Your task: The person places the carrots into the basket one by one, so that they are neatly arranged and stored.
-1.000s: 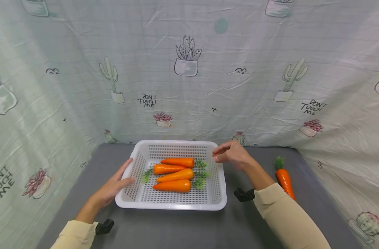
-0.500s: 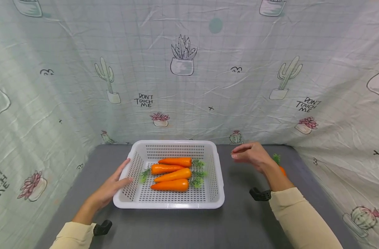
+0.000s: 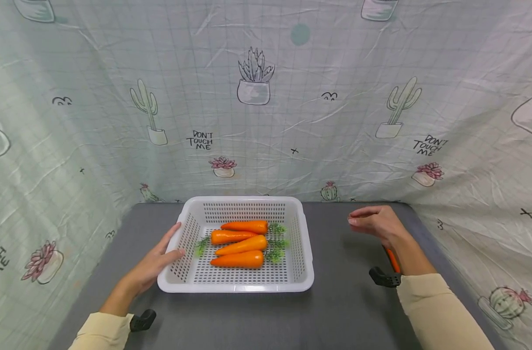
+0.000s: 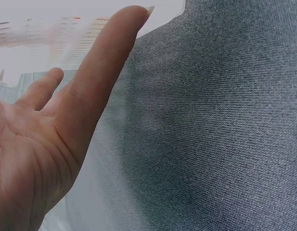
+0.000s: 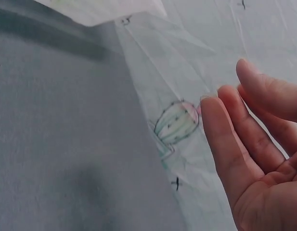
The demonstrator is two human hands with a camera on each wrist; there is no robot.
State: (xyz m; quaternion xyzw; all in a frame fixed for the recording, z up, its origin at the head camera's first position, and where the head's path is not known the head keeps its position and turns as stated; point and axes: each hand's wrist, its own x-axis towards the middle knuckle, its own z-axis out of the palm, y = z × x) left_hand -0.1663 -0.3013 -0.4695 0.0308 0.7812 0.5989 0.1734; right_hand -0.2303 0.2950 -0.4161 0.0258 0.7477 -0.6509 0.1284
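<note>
A white perforated plastic basket (image 3: 235,288) stands on the grey table, with several orange carrots (image 3: 237,259) with green tops lying in it. My left hand (image 3: 149,265) holds the basket's left side, thumb over the rim and fingers along the outer wall; in the left wrist view the thumb (image 4: 107,57) overlaps the white rim. My right hand (image 3: 379,224) hovers over the table right of the basket, fingers loosely bent and nothing between them. Another carrot (image 3: 393,259) lies on the table at the right, mostly hidden behind my right hand and forearm.
A pale curtain (image 3: 314,121) printed with cactus pots hangs behind the table (image 3: 266,321) and along both its sides. Black wrist devices (image 3: 385,277) sit on both wrists.
My right hand has moved from the basket's right rim out to the right, now covering most of the loose carrot. The left hand stays on the basket; the head view has shifted slightly.
</note>
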